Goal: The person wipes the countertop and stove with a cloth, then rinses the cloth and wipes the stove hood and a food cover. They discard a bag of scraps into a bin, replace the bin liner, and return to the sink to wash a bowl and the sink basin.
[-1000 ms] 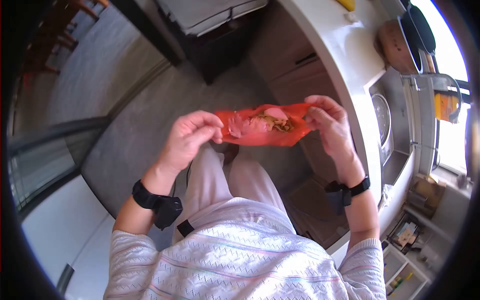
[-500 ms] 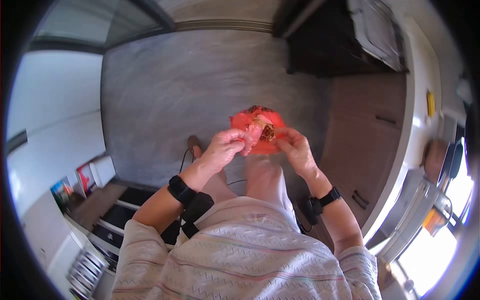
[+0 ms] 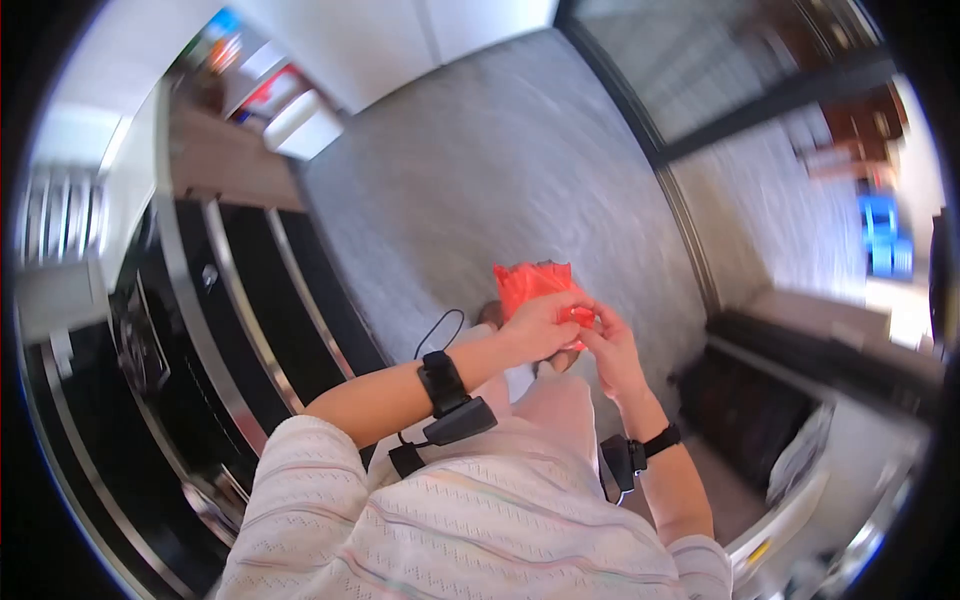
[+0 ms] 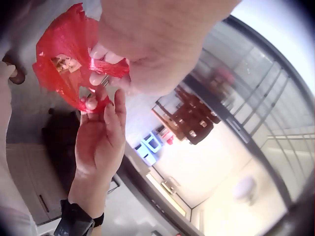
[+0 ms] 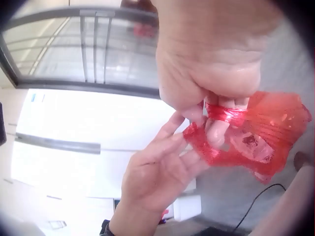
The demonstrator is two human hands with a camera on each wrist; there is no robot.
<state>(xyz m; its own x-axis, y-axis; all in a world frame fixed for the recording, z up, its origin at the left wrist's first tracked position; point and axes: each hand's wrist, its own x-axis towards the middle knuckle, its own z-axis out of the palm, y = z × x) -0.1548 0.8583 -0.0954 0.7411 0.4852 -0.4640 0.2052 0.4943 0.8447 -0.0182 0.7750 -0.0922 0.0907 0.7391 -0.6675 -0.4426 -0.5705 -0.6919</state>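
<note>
A thin red plastic bag (image 3: 530, 285) hangs in front of the person's legs, held at its top by both hands. My left hand (image 3: 543, 327) grips one gathered end of the bag's mouth, and my right hand (image 3: 615, 358) pinches the other end close beside it. Inside the bag (image 4: 64, 44), pale pinkish and brownish scraps show through the opening in the left wrist view. From the right wrist, the twisted red strips of the bag (image 5: 275, 130) run between the fingers of both hands, which almost meet.
Grey floor (image 3: 470, 170) lies below. Dark drawers with metal strips (image 3: 240, 290) stand at the left, a white bin-like box (image 3: 303, 126) beyond them. A dark-framed glass door (image 3: 650, 130) and blue stools (image 3: 885, 237) are at the far right. A black cable (image 3: 437, 330) loops near the legs.
The hands have come together and gathered the bag's mouth, which was spread wide with its contents showing a second ago. The person has turned left, from the counter and sink towards the drawers.
</note>
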